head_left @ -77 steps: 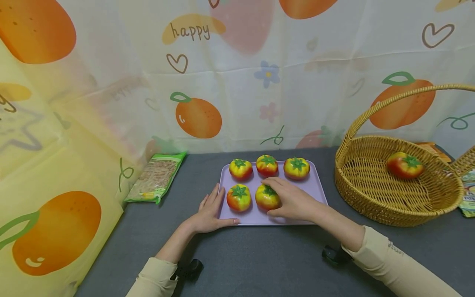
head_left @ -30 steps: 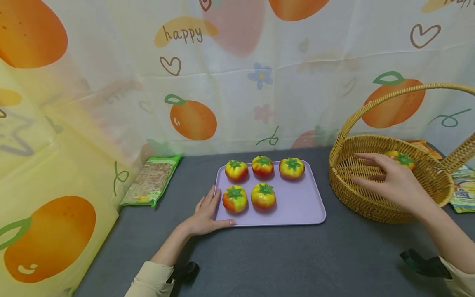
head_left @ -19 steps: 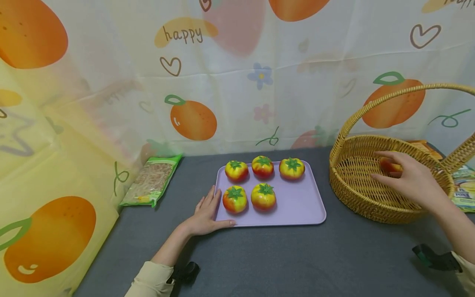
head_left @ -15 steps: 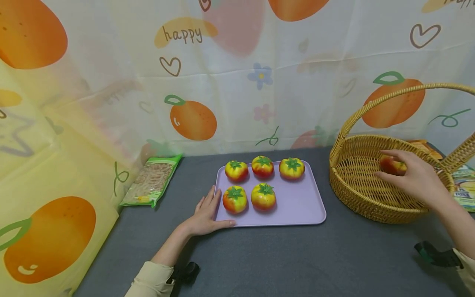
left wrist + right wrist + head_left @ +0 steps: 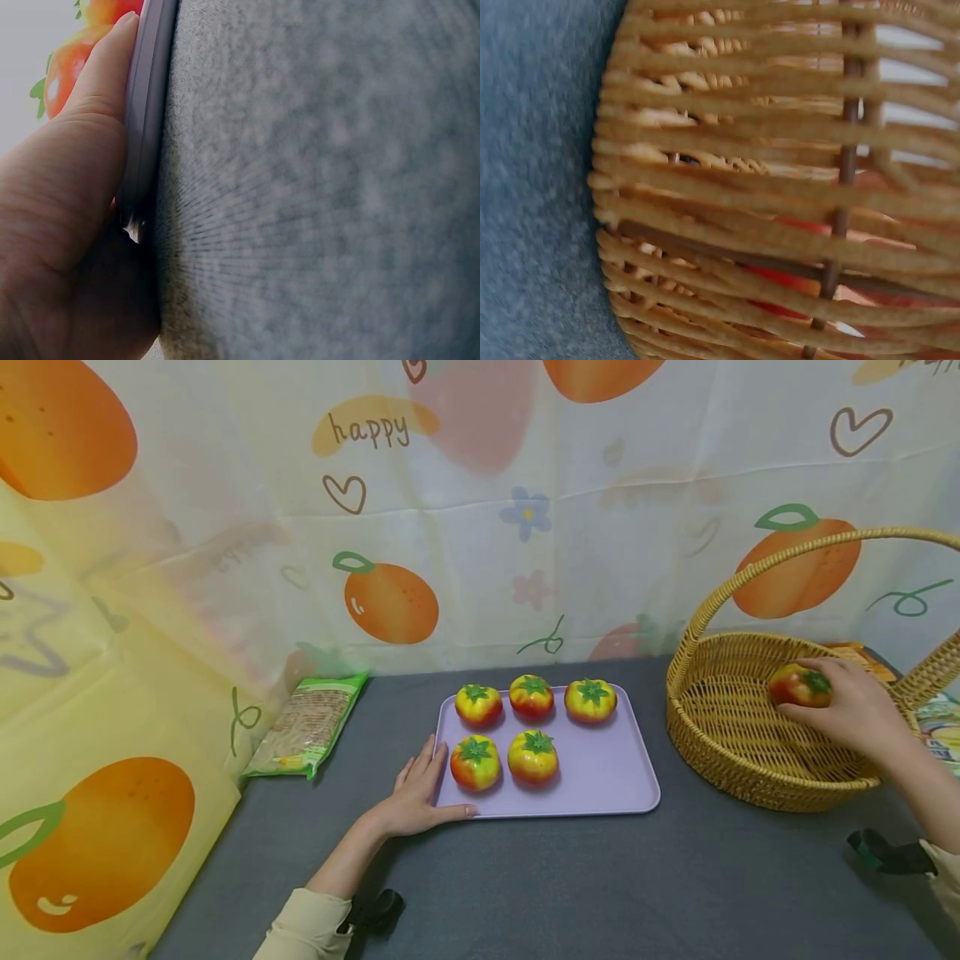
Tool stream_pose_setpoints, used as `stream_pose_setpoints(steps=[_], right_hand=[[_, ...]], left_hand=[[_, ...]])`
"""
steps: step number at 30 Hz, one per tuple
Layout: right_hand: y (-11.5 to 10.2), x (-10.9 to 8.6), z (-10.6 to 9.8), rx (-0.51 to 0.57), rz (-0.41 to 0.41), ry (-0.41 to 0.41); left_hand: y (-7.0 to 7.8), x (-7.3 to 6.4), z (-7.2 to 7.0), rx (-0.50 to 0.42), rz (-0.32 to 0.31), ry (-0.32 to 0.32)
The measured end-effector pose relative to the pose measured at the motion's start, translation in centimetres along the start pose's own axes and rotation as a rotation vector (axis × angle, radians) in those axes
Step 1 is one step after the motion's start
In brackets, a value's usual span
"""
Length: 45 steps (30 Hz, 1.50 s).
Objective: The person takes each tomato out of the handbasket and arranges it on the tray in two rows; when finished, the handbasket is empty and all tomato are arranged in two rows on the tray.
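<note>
In the basket (image 5: pixel 720 777), my right hand (image 5: pixel 862 706) grips a red-and-yellow tomato (image 5: pixel 787 687) with a green leafy top, thumb on its near side and fingers on its far side. The right wrist view shows mostly the woven wall, with red glimpsed through the gaps. My left hand (image 5: pixel 412 793) rests against the front left corner of the lilac tray (image 5: pixel 607 768), fingers straight along its left side and thumb along the front edge. Several similar tomatoes, such as the front right tomato (image 5: pixel 533 760), sit on the tray in two rows.
A green-edged packet (image 5: pixel 307 727) lies at the back left. The basket's tall handle (image 5: pixel 780 560) arches over it. Another packet (image 5: pixel 941 731) lies partly behind the basket at right. A fruit-print cloth (image 5: pixel 465 568) hangs behind the grey tabletop (image 5: pixel 540 885).
My right hand has left the front right tomato on the tray, moved right into the basket and taken hold of the tomato there, which has shifted slightly. My left hand stays at the tray corner.
</note>
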State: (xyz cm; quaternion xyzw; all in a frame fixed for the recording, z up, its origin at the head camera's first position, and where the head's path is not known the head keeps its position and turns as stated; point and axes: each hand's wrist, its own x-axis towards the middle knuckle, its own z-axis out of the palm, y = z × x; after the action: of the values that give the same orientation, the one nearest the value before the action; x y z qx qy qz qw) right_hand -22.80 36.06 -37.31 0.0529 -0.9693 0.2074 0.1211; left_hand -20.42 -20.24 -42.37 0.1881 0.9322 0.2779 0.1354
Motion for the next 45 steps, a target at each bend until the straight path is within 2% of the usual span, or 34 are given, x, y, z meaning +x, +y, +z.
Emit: stream_pose_setpoints(steps=[18, 25, 45], right_hand=[[1.7, 1.5, -0.3, -0.035, 0.006, -0.098], [2.1, 1.8, -0.2, -0.032, 0.047, -0.136], [2.0, 1.8, -0.5, -0.056, 0.044, -0.16]], left_hand=[[-0.2, 0.0, 0.1, -0.001, 0.002, -0.001], [-0.1, -0.1, 0.0, 0.002, 0.001, 0.001], [-0.1, -0.1, 0.0, 0.002, 0.0, -0.005]])
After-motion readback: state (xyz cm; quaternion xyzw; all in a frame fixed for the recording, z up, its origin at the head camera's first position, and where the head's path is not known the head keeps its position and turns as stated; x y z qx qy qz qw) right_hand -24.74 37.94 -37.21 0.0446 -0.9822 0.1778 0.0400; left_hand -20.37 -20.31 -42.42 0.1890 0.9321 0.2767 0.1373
